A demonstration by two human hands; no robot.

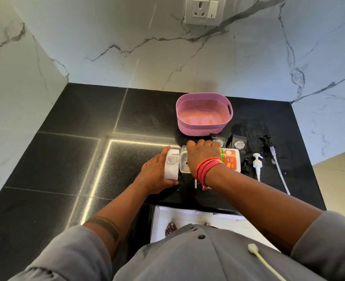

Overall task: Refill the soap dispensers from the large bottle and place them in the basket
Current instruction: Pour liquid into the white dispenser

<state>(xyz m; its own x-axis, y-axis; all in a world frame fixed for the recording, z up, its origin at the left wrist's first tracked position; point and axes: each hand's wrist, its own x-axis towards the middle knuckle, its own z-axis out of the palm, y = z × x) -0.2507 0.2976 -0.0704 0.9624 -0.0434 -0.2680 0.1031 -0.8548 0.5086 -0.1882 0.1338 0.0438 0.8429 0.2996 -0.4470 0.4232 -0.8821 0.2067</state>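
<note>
Here the black counter (70,138) runs back to a marble wall (248,57) that carries a socket (205,10). A pink basket (203,115) stands near the back of the counter, just beyond the hands, with nothing plainly in it. In front of it the large bottle (229,160), clear with an orange label, is tipped on its side, its open neck pointing left. The right hand (203,157), a red thread band at its wrist, is curled over the top of the bottle and grips it. The bottle's neck meets a white dispenser (170,169), and the left hand (154,173) wraps around this dispenser from the left and holds it against the neck. Behind the bottle, two dark dispensers (238,144) stand with their round clear mouths uncapped. To the right lie a white pump (257,162) with its tube toward the counter's edge, and a black pump (267,141) with a long pale tube, well apart from the basket.
</note>
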